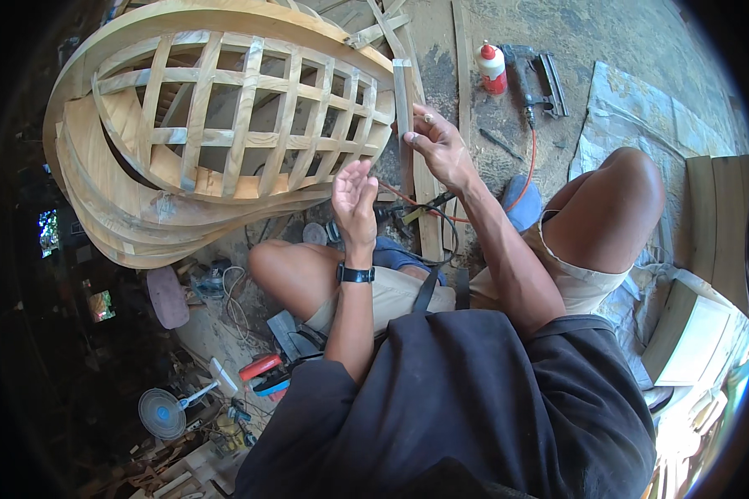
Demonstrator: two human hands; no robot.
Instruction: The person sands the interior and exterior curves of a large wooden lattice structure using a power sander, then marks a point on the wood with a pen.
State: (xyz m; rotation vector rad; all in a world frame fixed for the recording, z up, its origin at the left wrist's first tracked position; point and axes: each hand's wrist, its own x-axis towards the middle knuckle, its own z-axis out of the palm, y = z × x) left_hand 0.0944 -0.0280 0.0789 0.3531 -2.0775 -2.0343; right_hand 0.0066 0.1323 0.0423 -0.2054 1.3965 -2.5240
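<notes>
A large curved wooden frame [200,135] with a lattice of crossed slats lies at the left, in front of me. My left hand [355,200] is at its near right edge, palm turned up, fingers extended and holding nothing. A narrow wooden strip [403,100] points away from me just beyond the frame's right end. My right hand [441,150] is at that strip's right side, with the thumb and curled fingers at its edge; the grip is partly hidden. Behind it runs a longer, paler board [425,191] on the floor.
A red-and-white glue bottle [492,70] stands beyond my right hand, beside a nail gun [537,83] with an orange hose [531,166]. Crumpled sheeting [632,125] covers the floor at right. A small fan [163,413] and tools lie at lower left. Power cords cross near my legs.
</notes>
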